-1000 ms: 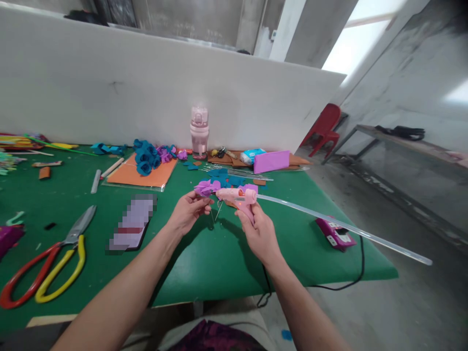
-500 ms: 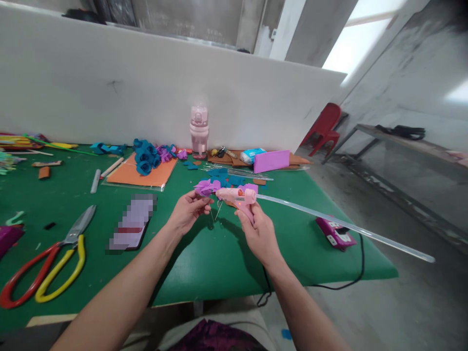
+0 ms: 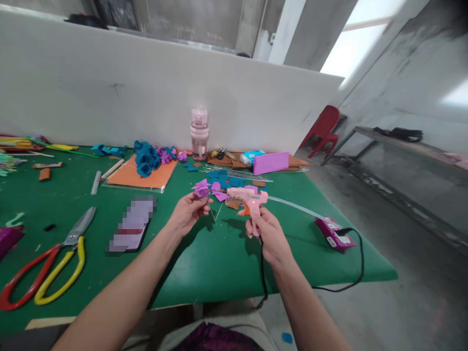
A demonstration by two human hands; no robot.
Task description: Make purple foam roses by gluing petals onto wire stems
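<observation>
My left hand [image 3: 188, 212] pinches a small purple paper flower [image 3: 202, 188] on a thin wire stem over the green table [image 3: 204, 258]. My right hand [image 3: 268, 237] grips the handle of a pink hot glue gun [image 3: 250, 200], its nozzle pointing left, a short gap from the flower. A long clear glue stick [image 3: 292, 206] runs out of the gun's back to the right. The gun's black cord [image 3: 262, 268] hangs down below my right hand.
Red-and-yellow-handled scissors [image 3: 47, 263] and a phone [image 3: 132, 224] lie at the left. An orange sheet [image 3: 141, 176] with teal and purple flowers [image 3: 146, 158], a pink bottle [image 3: 199, 132], a purple foam sheet [image 3: 271, 162] and a magenta socket block [image 3: 334, 234] sit further out. The table edge runs close on the right.
My right hand has drawn the glue gun to the right, away from the flower, and turned it so the glue stick points further back. The left hand stays put.
</observation>
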